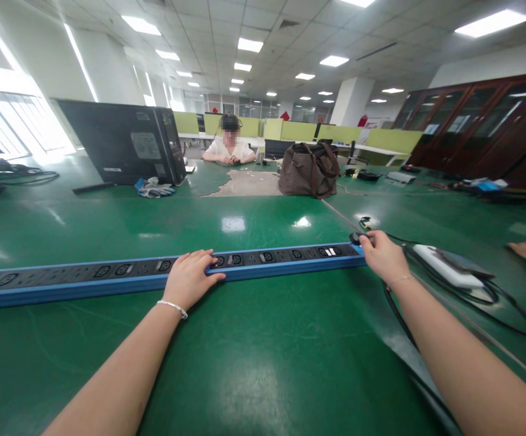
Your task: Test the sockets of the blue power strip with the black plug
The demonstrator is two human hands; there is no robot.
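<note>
My left hand (191,275) lay curved over the long black-topped, blue-sided socket strip (268,258), its thumb apart; whether it gripped, I could not tell. The strip ran crosswise on the glossy green bench (263,351), well short of the far edge. My right hand (386,259) pinched a small rounded black fitting (356,238) at the strip's right end

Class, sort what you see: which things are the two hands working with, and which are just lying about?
In use:
- blue power strip, under the left hand
- small black part at the strip's end, apparently held in the right hand

Lying about:
- black computer case
- white-and-blue gloves
- brown bag
</note>
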